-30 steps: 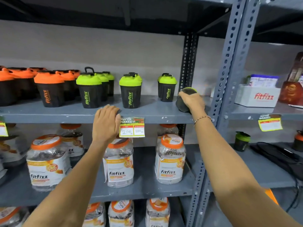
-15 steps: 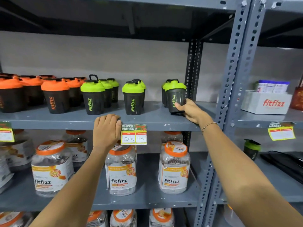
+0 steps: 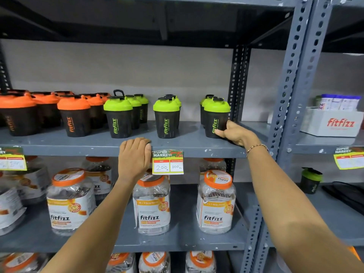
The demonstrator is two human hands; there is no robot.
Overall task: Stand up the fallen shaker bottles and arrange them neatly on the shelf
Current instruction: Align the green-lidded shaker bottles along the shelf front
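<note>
A grey metal shelf (image 3: 193, 143) against a pale wall carries two groups of shaker bottles, orange-lidded ones (image 3: 73, 115) on the left and green-lidded ones (image 3: 118, 115) from the middle across to the right. The right-most front bottle, a green-lidded shaker (image 3: 214, 119), stands upright on the shelf near the perforated upright post (image 3: 238, 85), with more green lids just behind it. The right hand (image 3: 235, 133) wraps the lower right side of that shaker; its fingers (image 3: 218, 132) are curled and pressed on the black body, thumb up at the side, a beaded bracelet (image 3: 257, 147) at the wrist. The left hand (image 3: 136, 154) lies flat over the shelf's front edge, fingers together, holding nothing, just beside the price tag (image 3: 167, 162). Below, clear jars with orange lids (image 3: 215, 201) stand on the lower shelf.

A second ago this shaker lay tipped on its side under the right hand, out by the post; half a second ago it was upright in the grip. Now it sits squarely in front of its row, and the left hand has kept its place on the edge.
</note>
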